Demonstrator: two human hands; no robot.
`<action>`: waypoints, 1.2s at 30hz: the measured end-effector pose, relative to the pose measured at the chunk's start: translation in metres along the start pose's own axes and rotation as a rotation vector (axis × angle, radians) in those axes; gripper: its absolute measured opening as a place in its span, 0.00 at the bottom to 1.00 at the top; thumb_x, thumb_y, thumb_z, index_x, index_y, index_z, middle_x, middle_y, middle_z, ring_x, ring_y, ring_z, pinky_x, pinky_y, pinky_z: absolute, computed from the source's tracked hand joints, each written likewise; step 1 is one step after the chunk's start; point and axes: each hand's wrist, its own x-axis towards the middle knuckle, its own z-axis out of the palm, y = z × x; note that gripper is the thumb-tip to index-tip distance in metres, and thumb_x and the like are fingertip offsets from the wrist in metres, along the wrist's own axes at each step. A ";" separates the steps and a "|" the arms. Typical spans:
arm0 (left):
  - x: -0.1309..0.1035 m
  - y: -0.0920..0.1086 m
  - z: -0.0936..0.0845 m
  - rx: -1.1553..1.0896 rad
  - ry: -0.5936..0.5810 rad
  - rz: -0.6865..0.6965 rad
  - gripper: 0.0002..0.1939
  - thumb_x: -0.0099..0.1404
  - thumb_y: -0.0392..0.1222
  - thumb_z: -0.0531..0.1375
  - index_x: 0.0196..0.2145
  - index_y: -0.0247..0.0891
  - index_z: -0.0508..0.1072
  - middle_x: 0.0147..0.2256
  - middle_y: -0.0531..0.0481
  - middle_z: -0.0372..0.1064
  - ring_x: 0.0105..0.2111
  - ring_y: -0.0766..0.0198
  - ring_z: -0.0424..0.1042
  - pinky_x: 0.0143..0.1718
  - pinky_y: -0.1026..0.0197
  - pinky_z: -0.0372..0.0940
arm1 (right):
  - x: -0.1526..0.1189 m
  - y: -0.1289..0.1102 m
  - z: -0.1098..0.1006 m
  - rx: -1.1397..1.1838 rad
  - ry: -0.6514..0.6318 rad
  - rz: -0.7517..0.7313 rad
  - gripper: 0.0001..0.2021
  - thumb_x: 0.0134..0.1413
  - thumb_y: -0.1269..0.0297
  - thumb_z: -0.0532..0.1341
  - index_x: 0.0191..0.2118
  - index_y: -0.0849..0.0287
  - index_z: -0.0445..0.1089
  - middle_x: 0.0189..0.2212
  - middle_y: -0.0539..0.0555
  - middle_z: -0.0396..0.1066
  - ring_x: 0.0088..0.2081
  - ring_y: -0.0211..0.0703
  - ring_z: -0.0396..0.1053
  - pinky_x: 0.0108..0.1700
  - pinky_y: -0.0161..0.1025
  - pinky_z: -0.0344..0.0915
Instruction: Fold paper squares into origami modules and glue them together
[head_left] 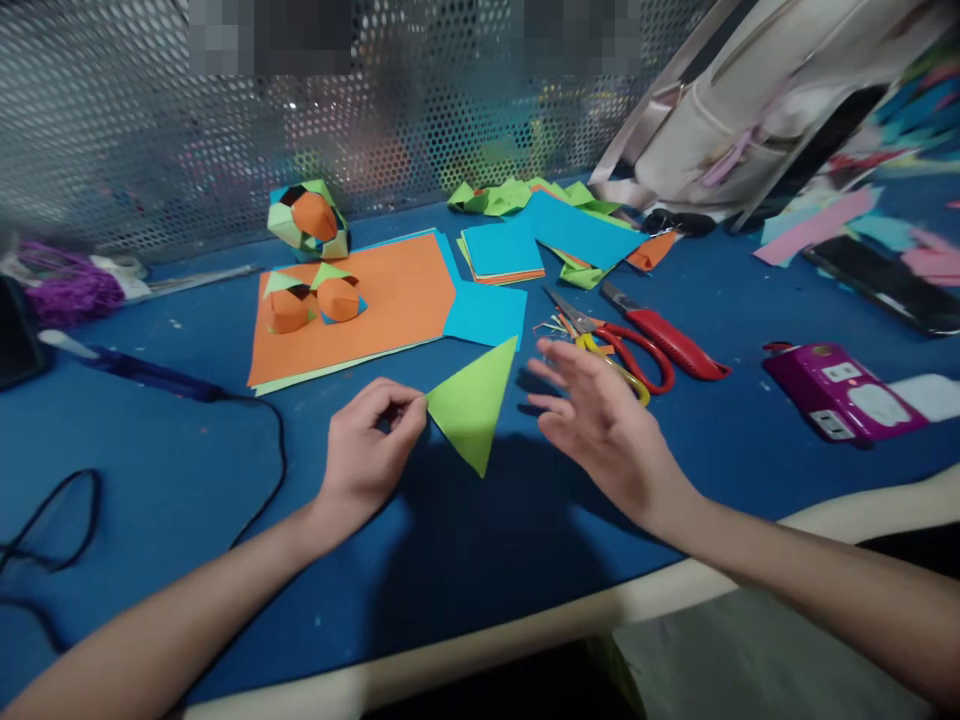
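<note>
My left hand pinches one corner of a green paper triangle between thumb and fingers. The triangle looks like a folded sheet and is held over the blue table. To its right, my right hand is open, fingers apart and slightly blurred, not touching the paper. Just behind that hand lie red and yellow scissors. A blue sheet of paper lies beyond the triangle, beside a stack of large orange sheets.
Folded paper pieces sit on the orange sheets, with a paper ball behind. A red cutter, purple device and phone lie right. A corded blue tool lies left. A perforated metal panel bounds the back.
</note>
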 end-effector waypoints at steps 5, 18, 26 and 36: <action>-0.004 0.003 0.000 -0.216 0.010 -0.208 0.06 0.57 0.40 0.59 0.25 0.36 0.72 0.22 0.53 0.69 0.24 0.69 0.66 0.28 0.66 0.60 | 0.020 -0.014 0.024 0.307 -0.163 0.304 0.22 0.48 0.56 0.64 0.46 0.59 0.59 0.47 0.62 0.69 0.48 0.46 0.69 0.48 0.43 0.68; -0.019 0.009 0.002 -0.768 -0.255 -0.704 0.07 0.53 0.39 0.63 0.24 0.32 0.70 0.22 0.47 0.74 0.21 0.70 0.69 0.24 0.69 0.59 | 0.034 0.007 0.027 -0.242 -0.042 0.122 0.15 0.53 0.56 0.57 0.22 0.58 0.58 0.19 0.43 0.47 0.22 0.32 0.47 0.23 0.32 0.46; -0.024 0.007 0.007 -0.837 -0.328 -0.812 0.08 0.51 0.38 0.64 0.23 0.33 0.68 0.23 0.49 0.73 0.23 0.66 0.73 0.22 0.69 0.62 | 0.029 0.016 0.022 -0.290 -0.047 0.100 0.12 0.54 0.56 0.57 0.26 0.58 0.62 0.18 0.44 0.52 0.22 0.33 0.51 0.23 0.32 0.49; -0.019 0.011 0.002 -0.962 -0.603 -0.837 0.15 0.52 0.45 0.66 0.33 0.31 0.71 0.29 0.44 0.75 0.26 0.61 0.76 0.27 0.62 0.70 | 0.024 0.005 0.026 -0.249 -0.062 0.144 0.10 0.53 0.58 0.57 0.26 0.58 0.62 0.17 0.44 0.54 0.21 0.32 0.51 0.22 0.31 0.50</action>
